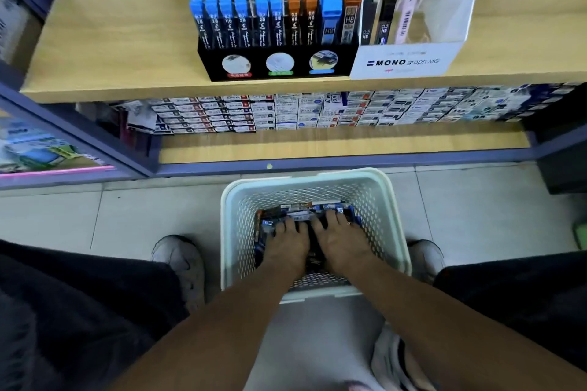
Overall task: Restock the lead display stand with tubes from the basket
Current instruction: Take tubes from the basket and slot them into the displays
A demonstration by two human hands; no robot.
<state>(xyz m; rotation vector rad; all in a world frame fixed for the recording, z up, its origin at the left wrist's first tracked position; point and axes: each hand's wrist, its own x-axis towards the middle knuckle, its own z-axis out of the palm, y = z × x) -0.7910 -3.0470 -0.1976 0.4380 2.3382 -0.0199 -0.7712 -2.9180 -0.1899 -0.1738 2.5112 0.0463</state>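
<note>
Fingers of both hands lie spread and fairly straight on the heap of lead tubes (303, 216) in the pale perforated basket (394, 216) on the tiled floor, left hand (287, 243) beside right hand (341, 240), neither plainly curled round a tube (fingertips partly blurred). Up on the wooden shelf (111, 51) stands the black lead display stand (276, 63), blue- and orange-capped tubes in its front row, beside a white MONO graph stand (409, 62)

Both hands (314, 240) on tubes (305, 214) in basket (394, 209)
</note>
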